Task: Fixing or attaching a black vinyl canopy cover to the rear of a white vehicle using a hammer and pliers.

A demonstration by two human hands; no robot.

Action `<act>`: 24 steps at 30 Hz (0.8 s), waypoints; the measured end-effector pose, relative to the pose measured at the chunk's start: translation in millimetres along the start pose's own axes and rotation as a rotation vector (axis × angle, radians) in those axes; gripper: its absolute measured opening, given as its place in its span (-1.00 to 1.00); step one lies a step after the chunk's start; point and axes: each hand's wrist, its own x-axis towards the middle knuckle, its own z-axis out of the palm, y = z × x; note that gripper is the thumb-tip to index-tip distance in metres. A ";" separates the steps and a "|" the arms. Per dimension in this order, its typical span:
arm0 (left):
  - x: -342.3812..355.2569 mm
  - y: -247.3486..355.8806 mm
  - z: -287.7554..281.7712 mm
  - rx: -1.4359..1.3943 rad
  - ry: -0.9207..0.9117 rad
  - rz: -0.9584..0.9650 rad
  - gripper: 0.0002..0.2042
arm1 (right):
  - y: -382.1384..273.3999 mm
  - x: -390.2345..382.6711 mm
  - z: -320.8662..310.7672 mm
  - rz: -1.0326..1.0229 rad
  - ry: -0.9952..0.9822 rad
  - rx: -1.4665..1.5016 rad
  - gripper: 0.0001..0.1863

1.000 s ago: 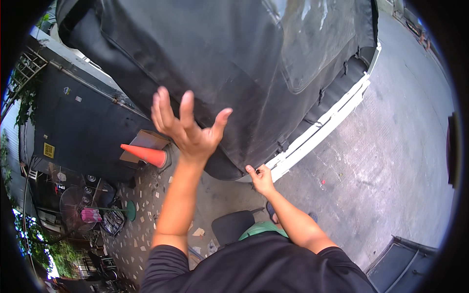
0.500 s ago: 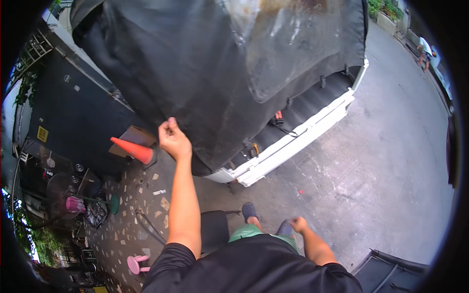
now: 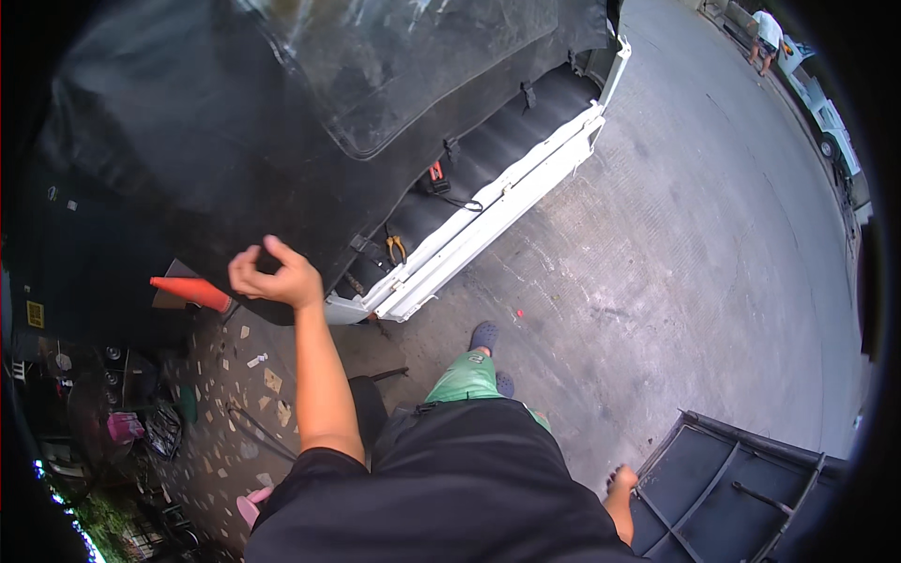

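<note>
A black tarp cover (image 3: 206,159) drapes over the back of a white-edged vehicle bed. At its lower left edge is my left hand (image 3: 274,279), thumb apart from the half-curled fingers, with nothing visible between them. Whether it touches the tarp I cannot tell. Low on the right, my right hand (image 3: 620,479) is beside the edge of a dark framed panel (image 3: 709,460); its fingers are small and blurred. Under the tarp's hem, pliers with yellow handles (image 3: 396,250) and a red-and-black buckle (image 3: 436,176) lie behind the white tailgate (image 3: 507,206).
An orange traffic cone (image 3: 192,289) stands left of my left hand, on stone-patterned paving. A pink stool (image 3: 251,507) is at lower left. Concrete roadway (image 3: 694,253) stretches right; a person (image 3: 767,36) bends near a white vehicle (image 3: 828,120) far off.
My view has turned right. My left thumb has parted from the fingers, which were pinched at the tarp's edge. My right hand has moved outward and down beside the framed panel.
</note>
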 end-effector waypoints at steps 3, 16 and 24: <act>-104.4 52.8 -34.2 -0.505 -0.573 0.048 -0.84 | -1.8 -72.0 94.4 -0.084 -0.396 -0.216 -0.79; -317.2 126.7 -8.5 -0.447 -2.430 0.219 -0.57 | -219.4 -188.2 290.2 -1.091 -1.356 -1.028 -0.61; -433.8 298.7 50.0 -0.906 -2.457 0.053 -0.50 | -358.9 -64.3 300.8 -0.925 -1.358 -0.618 -0.82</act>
